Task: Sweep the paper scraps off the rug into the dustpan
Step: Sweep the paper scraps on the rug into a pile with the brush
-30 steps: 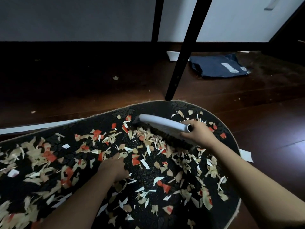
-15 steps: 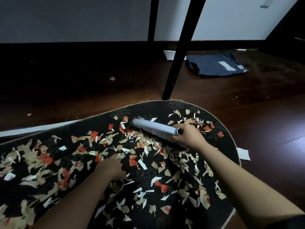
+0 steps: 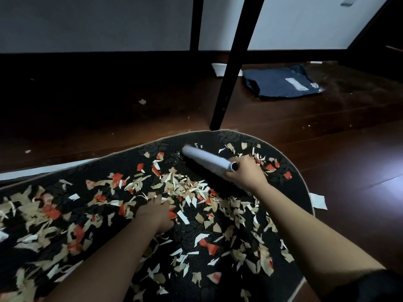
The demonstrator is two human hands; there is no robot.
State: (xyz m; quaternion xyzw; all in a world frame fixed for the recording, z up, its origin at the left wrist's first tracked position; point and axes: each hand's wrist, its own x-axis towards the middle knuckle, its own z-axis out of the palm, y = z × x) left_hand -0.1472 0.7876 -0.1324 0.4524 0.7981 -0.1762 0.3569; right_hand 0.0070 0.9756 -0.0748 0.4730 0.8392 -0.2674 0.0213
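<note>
Nearest, tan, red and white paper scraps (image 3: 192,190) litter the black patterned rug with its pale edging (image 3: 229,136); the left hand (image 3: 156,211) rests among them, whether flat or curled I cannot tell; beyond it the right hand (image 3: 245,174) grips the grey-white hand brush (image 3: 206,160), its long axis slanting from the fist up-left toward the rug's far edge, bristles down on the pile; farther off, a black furniture leg (image 3: 229,79) stands on the dark wooden floor (image 3: 327,144) before a crumpled navy bag (image 3: 281,86).
</note>
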